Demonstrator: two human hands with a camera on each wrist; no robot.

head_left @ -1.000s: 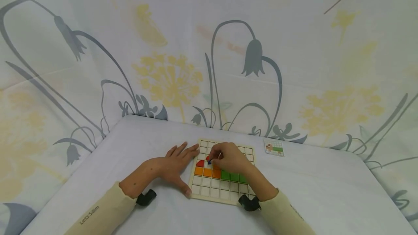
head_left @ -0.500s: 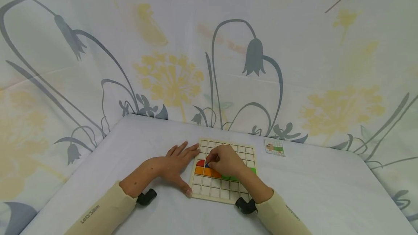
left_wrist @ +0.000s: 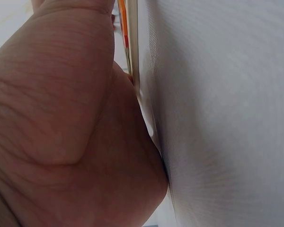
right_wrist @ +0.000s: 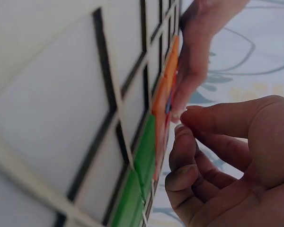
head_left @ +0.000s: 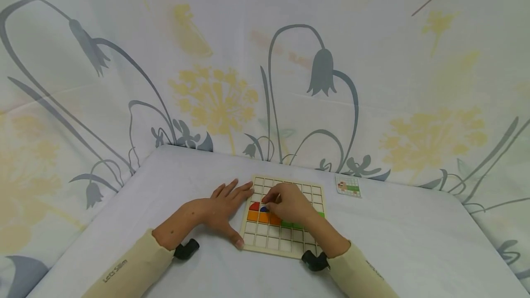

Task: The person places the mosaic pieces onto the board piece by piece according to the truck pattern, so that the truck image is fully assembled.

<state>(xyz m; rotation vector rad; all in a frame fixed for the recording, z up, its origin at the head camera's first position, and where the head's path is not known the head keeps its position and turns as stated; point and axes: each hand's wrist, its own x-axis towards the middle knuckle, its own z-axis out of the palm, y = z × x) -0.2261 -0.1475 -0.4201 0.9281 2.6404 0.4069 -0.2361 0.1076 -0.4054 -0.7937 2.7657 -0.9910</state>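
A wooden grid board [head_left: 269, 254] lies on the white table, holding coloured tiles. My left hand [head_left: 219, 210] rests spread at its left edge, fingertips at the upper corner and thumb at the lower one. My right hand [head_left: 288, 203] hovers over the board with curled fingers. Its thumb and index fingertips are close together just above a small blue tile [head_left: 263, 209]; I see nothing between them. That blue tile sits in a cell beside a red rounded tile [head_left: 254, 206]. Below run orange tiles [head_left: 257, 216] and green tiles [right_wrist: 139, 170], partly hidden by the right hand in the head view.
A small pattern card [head_left: 348, 186] with a printed coloured grid lies right of the board, towards the back. Behind the table [head_left: 397, 243] hangs a flower-printed cloth [head_left: 368, 59]. Each wrist wears a black camera mount [head_left: 187, 249].
My right hand brought the blue tile down and left into the cell beside the red tile. The fingertips have since lifted slightly off it. My left hand has stayed in place.
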